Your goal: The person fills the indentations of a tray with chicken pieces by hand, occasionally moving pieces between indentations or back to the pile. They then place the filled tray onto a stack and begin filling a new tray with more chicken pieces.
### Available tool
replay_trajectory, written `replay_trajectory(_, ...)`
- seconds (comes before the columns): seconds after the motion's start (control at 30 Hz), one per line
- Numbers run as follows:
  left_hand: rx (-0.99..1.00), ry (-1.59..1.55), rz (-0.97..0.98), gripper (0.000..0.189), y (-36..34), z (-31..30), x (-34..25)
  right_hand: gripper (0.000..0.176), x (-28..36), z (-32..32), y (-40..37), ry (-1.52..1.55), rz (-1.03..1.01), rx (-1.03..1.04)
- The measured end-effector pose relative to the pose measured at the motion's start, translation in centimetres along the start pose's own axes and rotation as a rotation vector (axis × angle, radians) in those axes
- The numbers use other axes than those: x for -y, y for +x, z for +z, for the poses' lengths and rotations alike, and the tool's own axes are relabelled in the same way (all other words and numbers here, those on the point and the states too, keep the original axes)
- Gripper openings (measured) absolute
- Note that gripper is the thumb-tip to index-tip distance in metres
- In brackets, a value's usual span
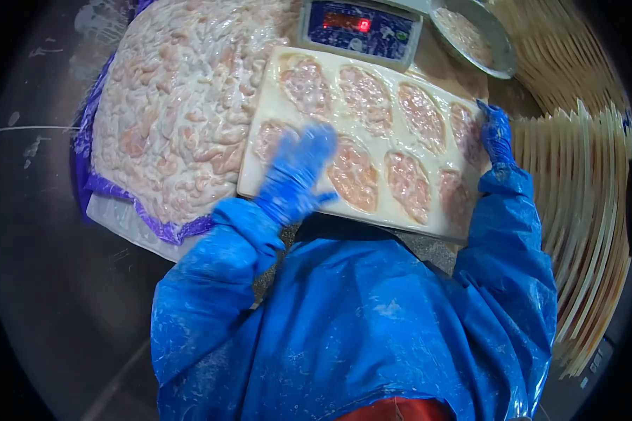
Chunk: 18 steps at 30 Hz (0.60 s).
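A white mould tray (387, 144) lies tilted in front of me, with several leaf-shaped hollows holding pale pink, wet minced or chopped meat. My left hand (296, 172), in a blue glove and smeared by motion, is over the tray's lower left, its fingers stretched out and thumb apart; it partly covers one filled hollow. At the tray's right edge, my right hand (497, 133), also blue-gloved, has its fingers closed on the rim.
A large heap of pale wet meat (175, 105) lies on a purple sheet (119, 193) at left. Beyond the tray stand a scale (358, 31) with a red display and a metal bowl (507, 59) with more meat. Thin pale slats (576, 189) fill the right side.
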<state>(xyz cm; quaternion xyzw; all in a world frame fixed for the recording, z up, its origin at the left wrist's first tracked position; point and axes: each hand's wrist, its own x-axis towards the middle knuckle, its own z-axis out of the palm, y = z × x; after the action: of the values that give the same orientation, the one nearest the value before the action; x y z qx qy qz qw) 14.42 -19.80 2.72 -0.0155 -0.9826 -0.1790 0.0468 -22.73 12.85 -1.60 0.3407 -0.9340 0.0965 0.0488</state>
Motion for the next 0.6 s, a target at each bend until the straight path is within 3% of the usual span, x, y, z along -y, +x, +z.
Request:
replay_trajectory(0.07,0.205,-0.019,0.026,0.086,-0.2,1.0,-1.5,0.050,0.2,0.0,0.8,0.022,-0.010,-0.078)
replay_trajectory(0.1,0.200,-0.002,0.033,0.086,0.0,0.5,-1.2,0.047,0.5,-0.2,0.9,0.025,0.008,-0.086)
replay_trajectory(0.17,0.074,0.017,-0.038,0.086,-0.3,-0.4,-1.2,0.045,0.8,-0.7,0.7,0.027,0.025,-0.077)
replay_trajectory(0.33,0.142,0.078,-0.023,0.086,-0.7,0.2,0.4,0.034,1.0,-2.1,1.6,-0.004,0.038,-0.166)
replay_trajectory(0.37,0.113,0.023,-0.033,0.086,-1.2,0.2,0.5,0.031,0.6,-2.6,1.8,0.063,0.082,-0.099)
replay_trajectory(0.4,0.073,-0.024,-0.030,0.086,-1.1,0.0,1.0,0.029,-0.1,-3.4,2.2,0.127,0.129,-0.051)
replay_trajectory(0.43,-0.087,-0.049,-0.133,0.082,-1.0,-0.4,1.5,0.029,0.7,-5.9,1.6,0.116,0.162,-0.077)
replay_trajectory(0.5,-0.355,-0.205,-0.334,0.078,-1.5,-0.4,3.7,0.031,6.4,-12.8,-1.1,0.969,0.418,-0.212)
replay_trajectory(0.53,-0.401,-0.184,-0.374,0.071,-2.3,0.2,5.7,0.032,8.6,-14.8,-3.9,1.071,0.513,-0.267)
replay_trajectory(0.57,-0.352,-0.384,-0.496,0.063,-3.7,1.1,6.5,0.033,10.1,-16.6,-7.1,1.177,0.594,-0.331)
replay_trajectory(0.6,-0.213,-0.381,-0.541,0.057,-5.1,1.8,8.0,0.031,6.7,-12.0,-12.6,1.267,0.649,-0.291)
